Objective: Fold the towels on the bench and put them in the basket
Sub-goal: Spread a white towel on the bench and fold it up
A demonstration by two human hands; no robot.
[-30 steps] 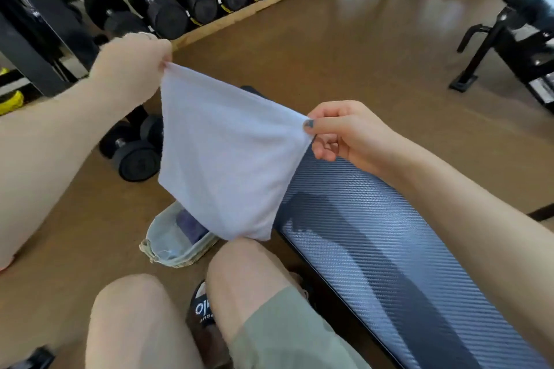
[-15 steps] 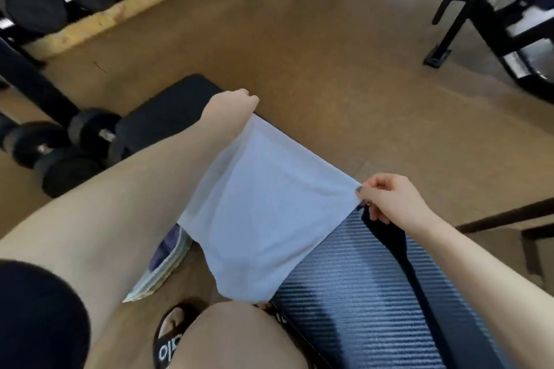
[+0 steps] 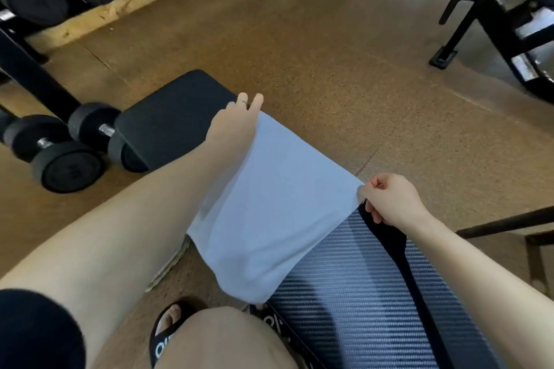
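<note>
The left hand (image 3: pixel 232 123) and right hand (image 3: pixel 389 204) each pinched a top corner of the towel (image 3: pixel 269 213), stretched between them over the bench (image 3: pixel 374 293) (mid-fold, apparently); next, laying it flat.

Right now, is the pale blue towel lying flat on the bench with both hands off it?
No, the pale blue cloth towel is stretched in the air, its corners pinched by the left hand and the right hand.

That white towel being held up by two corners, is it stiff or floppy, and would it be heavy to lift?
Probably floppy: the towel sags between the left hand and right hand and drapes over the bench. Likely light, since fingertip pinches at two corners carry it. It seems unlikely to slip, being cloth.
</note>
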